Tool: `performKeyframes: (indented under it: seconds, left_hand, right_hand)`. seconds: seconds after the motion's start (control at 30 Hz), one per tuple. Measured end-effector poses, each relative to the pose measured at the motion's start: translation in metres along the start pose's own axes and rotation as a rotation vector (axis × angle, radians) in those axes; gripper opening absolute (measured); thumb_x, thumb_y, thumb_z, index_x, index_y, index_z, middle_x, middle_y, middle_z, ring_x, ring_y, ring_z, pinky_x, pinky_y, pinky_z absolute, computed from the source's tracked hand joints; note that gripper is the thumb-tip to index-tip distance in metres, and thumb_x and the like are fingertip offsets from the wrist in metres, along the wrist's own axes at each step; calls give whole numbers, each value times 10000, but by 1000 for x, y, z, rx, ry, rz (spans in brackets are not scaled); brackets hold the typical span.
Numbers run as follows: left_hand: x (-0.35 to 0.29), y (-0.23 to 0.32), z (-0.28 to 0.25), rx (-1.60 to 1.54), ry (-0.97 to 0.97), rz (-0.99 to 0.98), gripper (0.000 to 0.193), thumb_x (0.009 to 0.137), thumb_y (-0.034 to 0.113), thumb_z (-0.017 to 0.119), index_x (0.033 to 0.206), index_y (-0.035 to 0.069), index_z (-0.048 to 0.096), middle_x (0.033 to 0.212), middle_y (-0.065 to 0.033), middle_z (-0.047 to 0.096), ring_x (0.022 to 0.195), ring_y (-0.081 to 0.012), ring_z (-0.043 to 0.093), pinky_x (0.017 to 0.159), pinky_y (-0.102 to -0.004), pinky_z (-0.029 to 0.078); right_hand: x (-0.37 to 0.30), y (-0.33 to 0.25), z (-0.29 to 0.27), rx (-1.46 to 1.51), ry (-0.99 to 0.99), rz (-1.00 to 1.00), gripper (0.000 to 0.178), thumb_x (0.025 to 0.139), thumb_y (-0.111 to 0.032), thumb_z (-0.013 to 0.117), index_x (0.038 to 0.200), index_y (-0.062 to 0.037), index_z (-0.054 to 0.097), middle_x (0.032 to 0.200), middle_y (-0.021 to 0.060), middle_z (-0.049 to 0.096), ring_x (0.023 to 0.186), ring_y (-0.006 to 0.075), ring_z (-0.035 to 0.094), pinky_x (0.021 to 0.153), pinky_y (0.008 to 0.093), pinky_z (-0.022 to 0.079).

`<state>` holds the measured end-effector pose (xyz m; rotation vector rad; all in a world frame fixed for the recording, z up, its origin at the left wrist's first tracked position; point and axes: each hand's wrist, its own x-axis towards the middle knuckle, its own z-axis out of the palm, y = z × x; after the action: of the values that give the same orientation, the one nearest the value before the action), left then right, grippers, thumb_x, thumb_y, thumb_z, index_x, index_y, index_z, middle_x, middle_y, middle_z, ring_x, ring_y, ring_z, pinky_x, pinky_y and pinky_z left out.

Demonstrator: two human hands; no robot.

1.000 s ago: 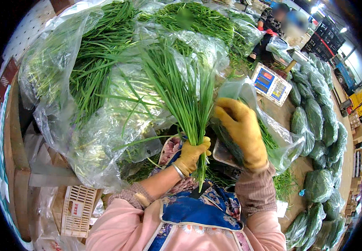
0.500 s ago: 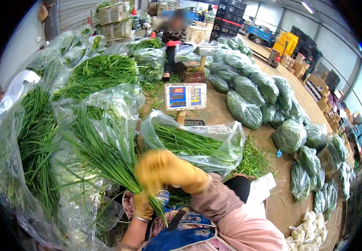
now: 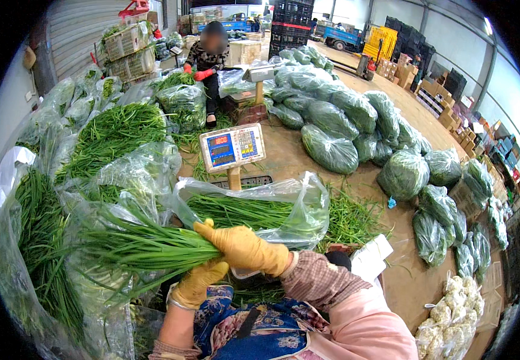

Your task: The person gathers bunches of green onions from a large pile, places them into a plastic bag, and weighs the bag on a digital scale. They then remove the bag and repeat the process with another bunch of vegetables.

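Observation:
A loose bunch of long green Chinese chives (image 3: 152,247) lies across my two hands, its leafy tips fanning out to the left. My right hand (image 3: 245,247), in a yellow glove, is closed round the stem end from above. Below it my left hand (image 3: 199,282), also gloved in yellow, grips the same stems from underneath. The cut ends are hidden by the gloves. Just beyond my hands, a clear plastic bag (image 3: 311,207) lies open with more chives (image 3: 242,210) in it. A scale display (image 3: 231,147) with lit red digits stands on a post behind the bag.
Large open bags of chives (image 3: 122,129) crowd the left side. Filled, closed bags (image 3: 332,150) are piled along the right. Loose chives (image 3: 353,219) litter the floor beside the open bag. A person (image 3: 209,60) in red gloves sits at the back. Bagged white produce (image 3: 452,315) lies at lower right.
The bunch has swung from a steep slant to nearly level. My right hand, blurred before, now holds the stem end, and my left hand has risen close beneath it. The view has shifted.

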<state>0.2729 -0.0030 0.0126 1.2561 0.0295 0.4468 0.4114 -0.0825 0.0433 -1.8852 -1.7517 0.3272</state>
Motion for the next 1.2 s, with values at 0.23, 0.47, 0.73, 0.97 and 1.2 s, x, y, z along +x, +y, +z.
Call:
performKeyframes:
  seconds: [0.23, 0.47, 0.73, 0.97, 1.2]
  left_hand:
    - [64, 2, -23, 375, 321, 124, 283, 937, 213, 473, 1100, 43, 629, 884, -21, 632, 701, -67, 489, 608, -197, 361]
    - [151, -60, -38, 1520, -238, -1, 289, 899, 266, 492, 1075, 84, 632, 1148, -137, 593, 1027, -272, 562, 918, -432, 407]
    - [155, -64, -182, 1870, -177, -245, 489, 870, 337, 491, 1285, 78, 479, 1358, -190, 424, 1248, -363, 396, 1056, -427, 288]
    - [166, -6, -121, 1459, -124, -463, 470, 854, 369, 545, 1117, -19, 587, 1211, -232, 533, 1173, -377, 465, 975, -393, 385]
    - [85, 15, -40, 1367, -172, 99, 268, 811, 197, 655, 1014, 24, 628, 1079, -170, 612, 1038, -330, 565, 907, -362, 442]
  right_hand:
    - [25, -2, -119, -264, 509, -261, 735, 650, -138, 765, 1311, -194, 449, 1047, 131, 634, 902, 303, 638, 721, 343, 528]
    - [39, 41, -105, 31, 588, -325, 712, 696, -95, 744, 1328, -100, 416, 1096, 178, 606, 990, 322, 607, 808, 331, 499]
    - [-44, 266, 6, -256, -8, 547, 445, 803, -43, 575, 1239, -97, 503, 1044, 200, 622, 1008, 342, 593, 828, 410, 479]
    - [-94, 288, -19, -413, -118, 856, 478, 744, -194, 659, 1199, -115, 533, 1129, 168, 603, 1075, 318, 568, 890, 406, 453]
    - [-115, 161, -96, 23, 467, 503, 519, 761, -240, 707, 1185, 6, 536, 1076, 165, 611, 1015, 271, 582, 903, 363, 437]
